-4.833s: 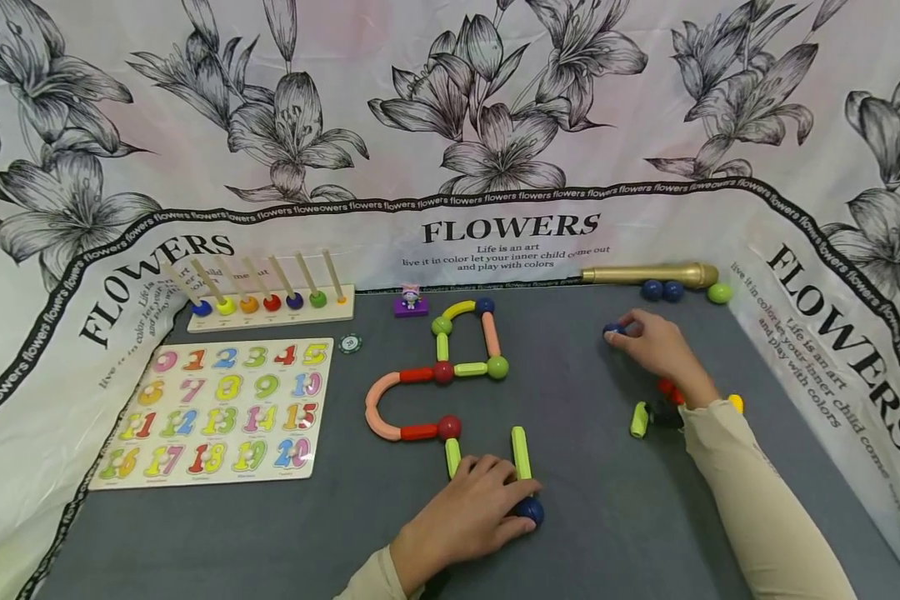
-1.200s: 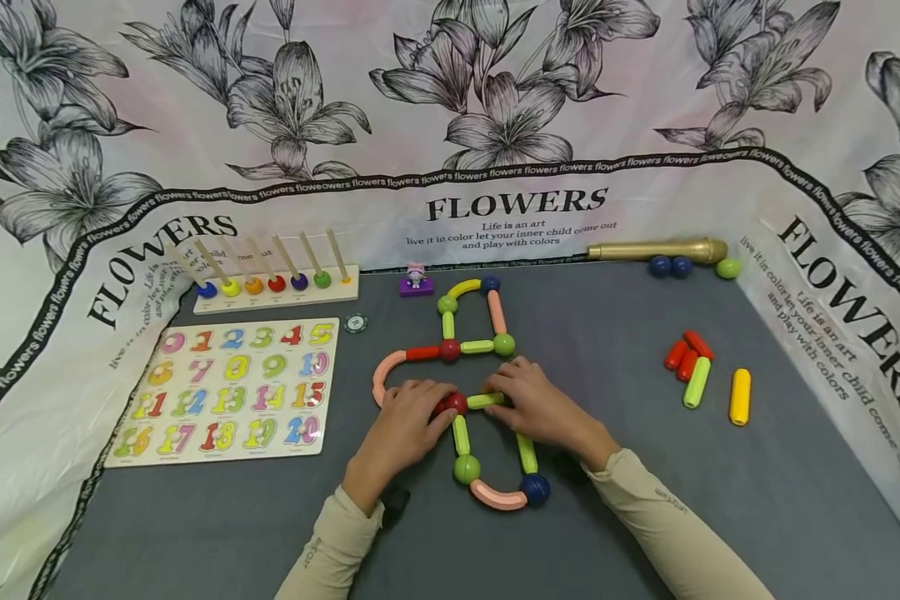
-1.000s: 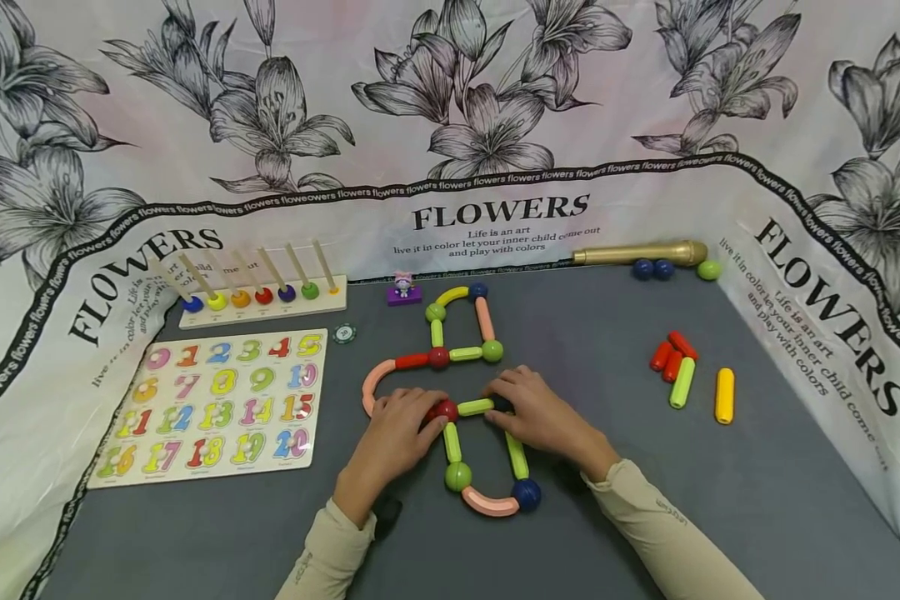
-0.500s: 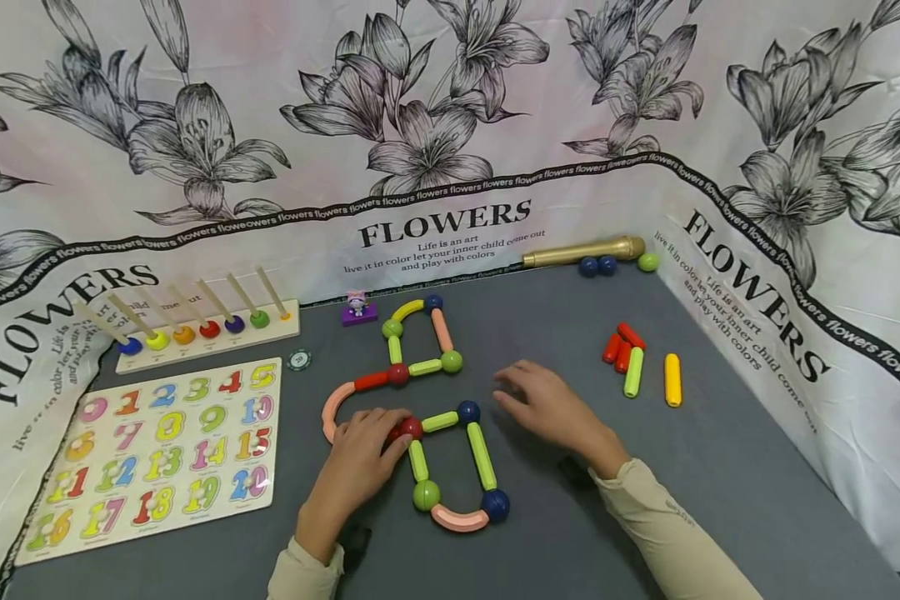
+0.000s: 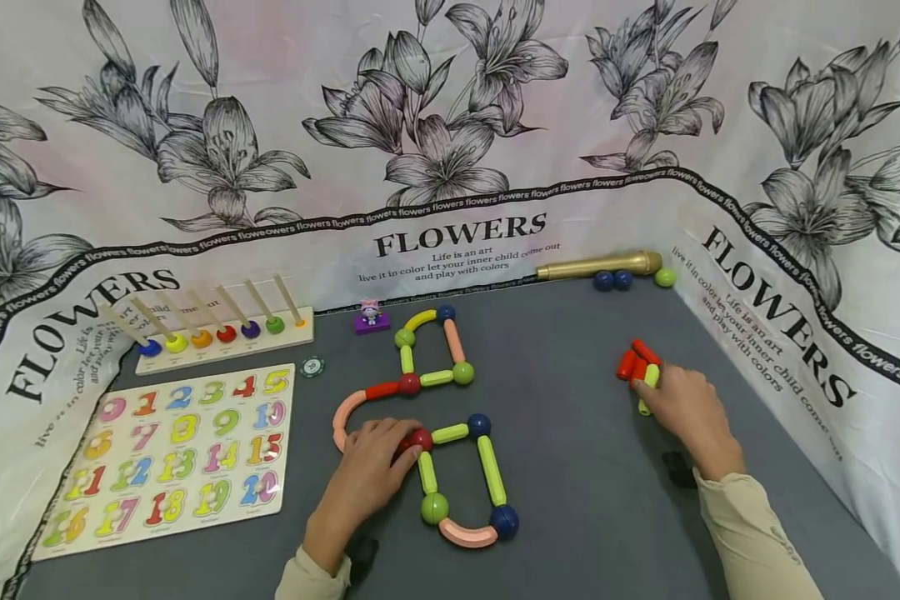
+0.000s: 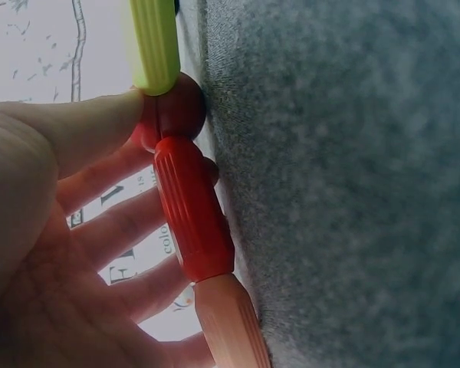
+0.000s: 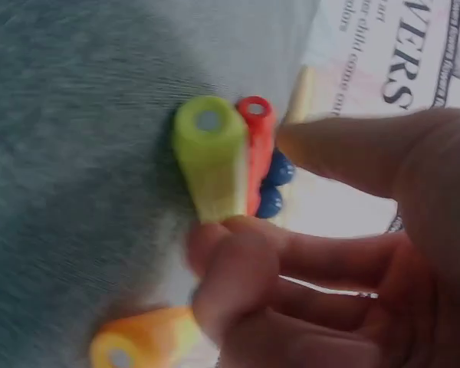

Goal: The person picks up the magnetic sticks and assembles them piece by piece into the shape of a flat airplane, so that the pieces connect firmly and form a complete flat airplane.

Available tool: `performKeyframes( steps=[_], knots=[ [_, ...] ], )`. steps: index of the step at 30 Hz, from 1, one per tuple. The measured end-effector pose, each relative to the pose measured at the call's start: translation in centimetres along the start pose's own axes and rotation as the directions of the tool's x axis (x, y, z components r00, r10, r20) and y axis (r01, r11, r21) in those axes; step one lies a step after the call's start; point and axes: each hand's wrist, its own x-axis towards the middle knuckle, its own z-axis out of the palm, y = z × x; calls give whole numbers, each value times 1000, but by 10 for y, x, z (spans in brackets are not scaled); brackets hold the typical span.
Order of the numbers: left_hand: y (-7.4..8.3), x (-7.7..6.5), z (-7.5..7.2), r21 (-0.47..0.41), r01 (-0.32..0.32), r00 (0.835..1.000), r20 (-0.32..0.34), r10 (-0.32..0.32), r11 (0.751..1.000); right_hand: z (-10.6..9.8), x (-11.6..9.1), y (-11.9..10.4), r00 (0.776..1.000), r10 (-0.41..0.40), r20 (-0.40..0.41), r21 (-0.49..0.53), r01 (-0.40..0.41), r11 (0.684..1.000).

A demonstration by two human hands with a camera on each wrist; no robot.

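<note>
My left hand (image 5: 371, 468) pinches a red ball (image 5: 421, 439) between thumb and fingers; in the left wrist view a red rod (image 6: 193, 211) and a light green rod (image 6: 155, 46) join that ball. From it, light green rods, a dark blue ball (image 5: 478, 425), another blue ball (image 5: 505, 522), a curved pink rod (image 5: 468, 534) and a green ball (image 5: 435, 507) form a loop. On the right, my right hand (image 5: 690, 410) reaches to a loose light green rod (image 7: 211, 161), fingertips right at it, thumb held apart. A yellow rod (image 7: 142, 337) lies beside the fingers.
Above the lower loop, an upper loop of rods and balls includes a red ball (image 5: 409, 383). Red rods (image 5: 627, 364) lie by the right hand. Blue balls (image 5: 612, 280), a green ball (image 5: 665, 277) and a gold microphone (image 5: 600, 265) stand behind. Left are a number board (image 5: 288, 454) and peg counter (image 5: 225, 350).
My right hand has let go of the blue ball at the loop's corner and moved right to the loose rods. A curved pink rod now closes the loop's bottom. The left hand stays on the red ball.
</note>
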Motion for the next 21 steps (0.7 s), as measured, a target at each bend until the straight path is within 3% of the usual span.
performKeyframes(
  steps=[2, 4, 8, 11, 14, 17, 21],
  knots=[
    [2, 2, 3, -5, -17, 1000, 0, 17, 1000, 1, -4, 8, 998, 34, 48, -3, -34, 999],
    [4, 4, 6, -4, -37, 999, -2, 37, 999, 0, -8, 14, 997, 61, 40, 0, -61, 998],
    [5, 5, 6, 1, -47, 999, -2, 47, 999, -1, -12, 14, 992, 107, -66, 61, -103, 993],
    [2, 3, 2, 5, -33, 999, -6, 33, 999, 1, -10, 1, 985, 101, -142, 114, -85, 990],
    [0, 2, -1, 8, -25, 1000, -10, 25, 1000, 5, -4, -15, 988, 30, -153, 158, -6, 987],
    [-2, 1, -3, 10, -19, 1000, -12, 19, 1000, 13, 2, -31, 995, -78, -70, 238, 92, 967],
    [-4, -1, -5, 8, -9, 1000, -2, 9, 1000, 27, 8, -53, 972, -229, 52, 339, 198, 919]
  ],
)
